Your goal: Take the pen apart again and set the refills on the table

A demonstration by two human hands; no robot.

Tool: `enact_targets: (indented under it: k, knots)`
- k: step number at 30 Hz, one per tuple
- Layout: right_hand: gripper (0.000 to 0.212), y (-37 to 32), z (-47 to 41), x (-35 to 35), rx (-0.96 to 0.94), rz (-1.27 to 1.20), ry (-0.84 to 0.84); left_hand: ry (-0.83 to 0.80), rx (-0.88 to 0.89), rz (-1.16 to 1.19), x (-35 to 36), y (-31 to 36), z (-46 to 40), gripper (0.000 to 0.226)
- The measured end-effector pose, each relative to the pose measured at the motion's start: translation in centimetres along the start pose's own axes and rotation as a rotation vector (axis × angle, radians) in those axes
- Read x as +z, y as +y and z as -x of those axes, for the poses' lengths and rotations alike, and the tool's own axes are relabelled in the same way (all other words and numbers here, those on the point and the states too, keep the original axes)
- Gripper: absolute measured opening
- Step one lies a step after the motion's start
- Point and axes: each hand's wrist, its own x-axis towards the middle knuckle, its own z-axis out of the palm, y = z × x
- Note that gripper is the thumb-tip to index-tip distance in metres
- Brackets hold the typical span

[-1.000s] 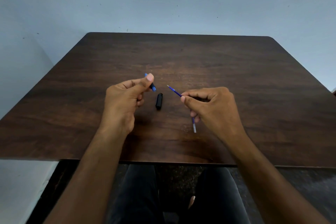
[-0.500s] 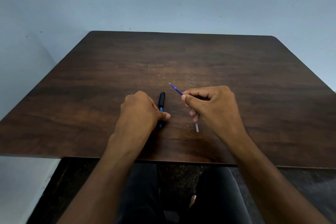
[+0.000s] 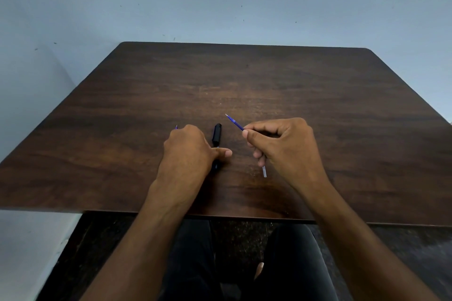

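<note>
My right hand (image 3: 283, 146) pinches a thin blue pen refill (image 3: 234, 121) between thumb and forefinger. Its tip points up and left, and its pale tail (image 3: 264, 172) sticks out below the fingers. My left hand (image 3: 188, 154) is lowered onto the dark wooden table (image 3: 318, 95) with its fingers curled. Its thumb lies across a blue pen barrel (image 3: 216, 166), which sits in line with a black cap (image 3: 217, 133). A thin blue tip (image 3: 176, 127) pokes out past the left knuckles, seemingly held by the curled fingers. The rest of it is hidden.
The table stands against a pale blue wall (image 3: 220, 2), with another wall close on the left. My legs (image 3: 195, 264) in dark trousers are under the near edge (image 3: 244, 219). The dark floor shows below.
My left hand came down from mid-air to the table and set the blue barrel next to the black cap. A thin blue tip now shows beyond its knuckles. The right hand has barely moved.
</note>
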Motion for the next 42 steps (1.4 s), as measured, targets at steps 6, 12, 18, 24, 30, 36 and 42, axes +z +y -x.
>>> enact_targets:
  k: [6,12,18,24,30,36,42]
  knots:
    - [0.005,0.1,0.1,0.1,0.007,-0.001,-0.003,-0.007,0.027,0.057,-0.4,-0.7,0.0,0.047]
    - [0.007,0.2,0.2,0.3,-0.003,-0.001,-0.014,0.111,0.201,0.314,-0.8,-1.4,0.4,0.022]
    - [0.008,0.3,0.3,0.6,-0.016,-0.035,-0.020,-0.031,0.392,0.878,-0.6,-1.7,0.8,0.015]
    - [0.008,-0.1,0.2,0.9,-0.065,-0.073,-0.043,-0.178,0.329,1.124,-0.5,-1.5,0.8,0.032]
    - [0.010,-0.2,0.1,1.1,-0.052,-0.082,-0.047,-0.213,0.278,1.178,-0.6,-1.7,0.5,0.030]
    - [0.019,-0.2,0.1,0.8,-0.109,-0.002,-0.069,-0.173,0.248,1.233,-1.1,-1.8,0.5,0.017]
    - [0.027,-0.7,0.1,0.4,-0.140,0.018,-0.097,-0.051,0.254,1.294,-2.0,-1.7,0.8,0.014]
